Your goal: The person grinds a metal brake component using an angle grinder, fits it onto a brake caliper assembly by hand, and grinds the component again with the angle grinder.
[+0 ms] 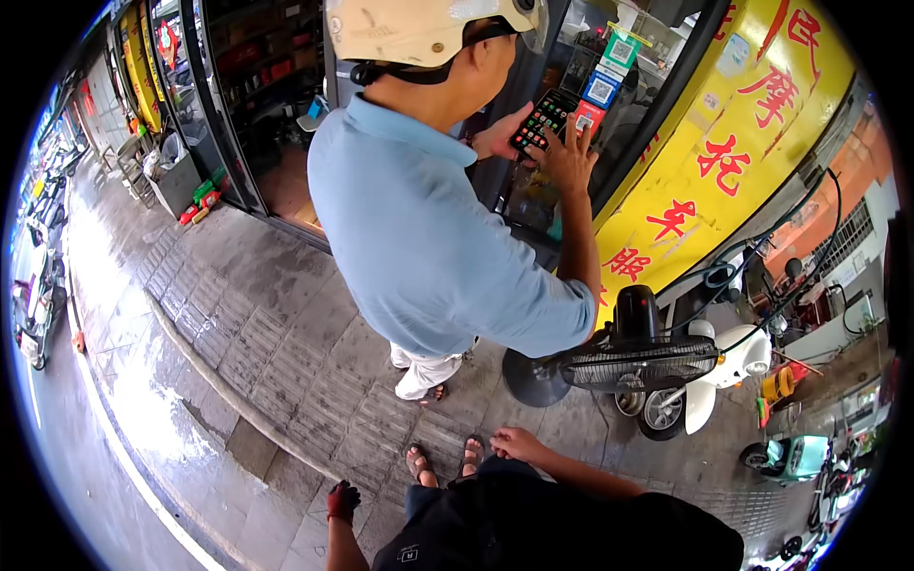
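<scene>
My left hand (343,500), in a dark red and black glove, hangs low beside my leg, touching nothing. Its fingers are loosely bent and a little apart. On the other side, my right hand (517,444) is bare and curled closed in front of my body, with no object showing in it. A person in a light blue shirt (409,228) and a cream helmet (419,30) stands ahead of me. That person holds a smartphone (546,124) with one hand and touches its screen with the other. Payment code cards (602,90) hang on the glass behind the phone.
A black standing fan (638,362) is at the right, beside a yellow sign (705,162) with red characters. Behind it stands a white scooter (743,352); a mint-green scooter (800,459) is farther right. A raised kerb (228,390) runs along the wet pavement at left.
</scene>
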The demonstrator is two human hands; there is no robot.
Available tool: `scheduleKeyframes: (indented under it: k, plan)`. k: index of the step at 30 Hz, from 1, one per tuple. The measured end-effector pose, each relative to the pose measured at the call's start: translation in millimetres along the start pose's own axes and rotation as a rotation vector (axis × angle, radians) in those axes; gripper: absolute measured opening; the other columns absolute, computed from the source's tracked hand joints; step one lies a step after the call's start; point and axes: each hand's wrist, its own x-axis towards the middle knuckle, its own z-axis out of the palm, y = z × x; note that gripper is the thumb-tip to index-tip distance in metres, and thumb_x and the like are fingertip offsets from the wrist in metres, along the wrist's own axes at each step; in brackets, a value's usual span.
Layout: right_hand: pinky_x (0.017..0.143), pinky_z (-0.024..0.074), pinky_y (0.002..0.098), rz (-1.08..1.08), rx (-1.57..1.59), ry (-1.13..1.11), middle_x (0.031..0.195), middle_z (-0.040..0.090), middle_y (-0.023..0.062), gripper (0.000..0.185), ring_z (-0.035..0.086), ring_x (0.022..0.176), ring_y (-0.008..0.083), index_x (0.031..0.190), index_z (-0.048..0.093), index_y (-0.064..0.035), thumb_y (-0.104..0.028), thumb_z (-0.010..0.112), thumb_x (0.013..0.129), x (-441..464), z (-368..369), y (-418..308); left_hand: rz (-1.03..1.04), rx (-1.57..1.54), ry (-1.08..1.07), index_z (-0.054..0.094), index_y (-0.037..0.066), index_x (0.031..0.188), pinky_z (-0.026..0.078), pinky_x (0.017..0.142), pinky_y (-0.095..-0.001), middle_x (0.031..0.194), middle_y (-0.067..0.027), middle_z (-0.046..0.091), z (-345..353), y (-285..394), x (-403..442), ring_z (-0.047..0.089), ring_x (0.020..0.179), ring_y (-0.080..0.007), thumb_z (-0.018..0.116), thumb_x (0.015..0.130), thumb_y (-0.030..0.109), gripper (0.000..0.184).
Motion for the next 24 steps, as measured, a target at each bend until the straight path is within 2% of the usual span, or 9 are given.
scheduleKeyframes:
  k: [3, 5, 6, 7, 9, 10, 15, 17, 24]
  plan:
    - [0.062, 0.0479, 0.0236, 0.030, 0.037, 0.003, 0.084, 0.064, 0.0020, 0.027, 0.059, 0.071, 0.0093, 0.098, 0.060, -0.0033, -0.029, 0.056, 0.092, -2, -5, 6, -0.005, 0.049, 0.013, 0.053, 0.011, 0.092, 0.035, 0.040, -0.0296, 0.061, -0.0041, 0.048, 12, 4, 17, 0.048, 0.047, -0.0193, 0.056, 0.085, 0.025, 0.015]
    - [0.062, 0.0479, 0.0236, 0.011, 0.131, 0.020, 0.083, 0.063, 0.0017, 0.026, 0.059, 0.071, 0.0095, 0.098, 0.060, -0.0033, -0.029, 0.056, 0.092, -1, -11, 21, -0.060, -0.153, -0.618, 0.053, 0.012, 0.092, 0.037, 0.040, -0.0296, 0.063, -0.0044, 0.051, 5, -7, 46, 0.051, 0.049, -0.0205, 0.056, 0.086, 0.023, 0.013]
    - [0.062, 0.0479, 0.0236, 0.014, 0.139, 0.013, 0.083, 0.063, 0.0017, 0.026, 0.059, 0.071, 0.0095, 0.098, 0.060, -0.0033, -0.029, 0.056, 0.092, -3, -14, 26, -0.105, -0.189, -0.708, 0.053, 0.014, 0.089, 0.039, 0.043, -0.0303, 0.066, -0.0043, 0.054, 14, -5, 46, 0.054, 0.053, -0.0210, 0.057, 0.086, 0.023, 0.010]
    - [0.062, 0.0477, 0.0235, 0.001, 0.157, 0.027, 0.083, 0.063, 0.0019, 0.026, 0.058, 0.071, 0.0096, 0.098, 0.060, -0.0032, -0.028, 0.056, 0.092, -5, -19, 30, -0.104, -0.187, -0.700, 0.053, 0.014, 0.089, 0.039, 0.043, -0.0303, 0.066, -0.0043, 0.054, 22, -4, 43, 0.054, 0.053, -0.0210, 0.057, 0.086, 0.023, 0.010]
    - [0.062, 0.0476, 0.0234, -0.021, 0.162, 0.029, 0.083, 0.063, 0.0021, 0.026, 0.058, 0.070, 0.0096, 0.098, 0.060, -0.0030, -0.028, 0.056, 0.092, -6, -29, 34, -0.076, 0.019, -0.258, 0.054, 0.013, 0.088, 0.041, 0.044, -0.0311, 0.068, -0.0041, 0.056, 53, 0, 26, 0.055, 0.055, -0.0207, 0.057, 0.088, 0.023, 0.010]
    - [0.062, 0.0475, 0.0234, -0.021, 0.186, 0.042, 0.083, 0.063, 0.0024, 0.026, 0.058, 0.070, 0.0097, 0.097, 0.060, -0.0028, -0.028, 0.055, 0.092, -6, -34, 38, -0.039, 0.085, -0.167, 0.056, 0.011, 0.089, 0.043, 0.046, -0.0324, 0.069, -0.0051, 0.056, 72, 4, 8, 0.056, 0.056, -0.0206, 0.057, 0.088, 0.024, 0.013]
    - [0.060, 0.0485, 0.0252, -0.089, 0.211, 0.068, 0.077, 0.064, 0.0038, 0.027, 0.060, 0.066, 0.0109, 0.096, 0.062, -0.0016, -0.027, 0.058, 0.090, 4, -60, 64, 0.027, 0.139, -0.159, 0.058, 0.009, 0.098, 0.047, 0.049, -0.0340, 0.076, -0.0088, 0.061, 106, -5, -8, 0.060, 0.061, -0.0232, 0.056, 0.089, 0.025, 0.019]
    - [0.058, 0.0466, 0.0243, -0.131, 0.219, 0.112, 0.079, 0.063, 0.0044, 0.022, 0.058, 0.064, 0.0105, 0.095, 0.060, -0.0014, -0.023, 0.056, 0.092, 7, -68, 70, 0.045, 0.168, -0.153, 0.059, 0.009, 0.101, 0.049, 0.051, -0.0344, 0.078, -0.0100, 0.063, 107, -15, -5, 0.061, 0.063, -0.0240, 0.056, 0.089, 0.026, 0.021]
    - [0.057, 0.0464, 0.0245, -0.130, 0.267, 0.250, 0.078, 0.063, 0.0052, 0.021, 0.057, 0.064, 0.0107, 0.095, 0.061, -0.0006, -0.021, 0.057, 0.091, -3, -81, 67, -0.098, 0.334, -0.189, 0.054, 0.006, 0.114, 0.049, 0.051, -0.0365, 0.088, -0.0179, 0.064, 106, -23, 14, 0.062, 0.064, -0.0293, 0.057, 0.089, 0.026, 0.032]
